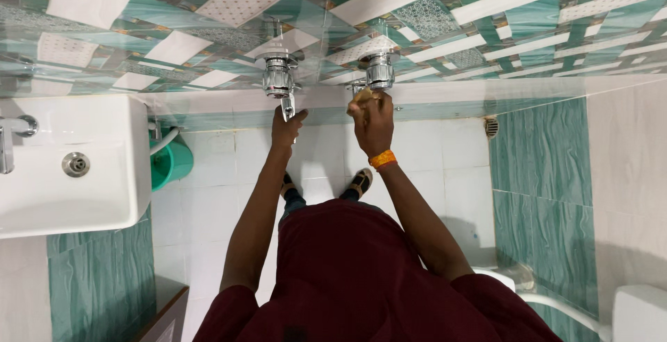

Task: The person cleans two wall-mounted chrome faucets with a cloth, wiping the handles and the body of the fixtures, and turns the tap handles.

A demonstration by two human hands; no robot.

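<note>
Head view, looking down a tiled bathroom wall; two chrome taps mounted side by side on the patterned green-and-white wall, well above the white tile floor (222, 196); left tap (278, 78) has its body stubbing straight out of the wall, with a narrow chrome lever hanging off it, long axis running down the wall toward the floor; left hand (286, 130) sits at the lower end of that lever, fingers (295, 121) loosely curled around the tip, touching it, not a tight clamp; right tap (379, 71) also projects straight out from the wall, short axis, knob end facing the camera; right hand (372, 121) is just under it, fingers closed in a fist around a small tan/yellow piece (364, 96), pressed against the underside of the tap body; can't tell what that piece is; orange band (382, 159) on the right wrist; both arms stretched out, maroon sleeves; white washbasin (69, 168) at far left with its own chrome fitting, green bucket (170, 163) just beside it on the floor; round drain grate (491, 127) low on the wall to the right, well apart from the taps.
</note>
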